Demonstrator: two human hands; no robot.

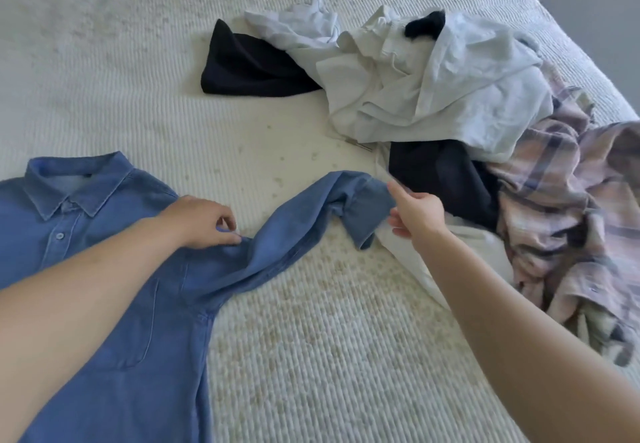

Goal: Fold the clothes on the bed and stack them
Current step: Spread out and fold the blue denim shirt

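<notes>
Blue denim button-up shirt (114,269): flat on the cream ribbed bedspread (311,356), 8 o'clock, front up. Left hand (204,220): fingers pinch the shirt at the shoulder seam. Right hand (417,214): fingers hold the sleeve cuff (367,207), centre. Pink plaid flannel shirt (568,220), 3 o'clock. Crumpled white garments (433,85), 1 o'clock. Black knit garment (246,64), 12 o'clock.

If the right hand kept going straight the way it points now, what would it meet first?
Likely the denim shirt's cuff, which the right hand already touches or nearly touches; beyond it lies the dark garment in the pile. Depth is unclear.
</notes>
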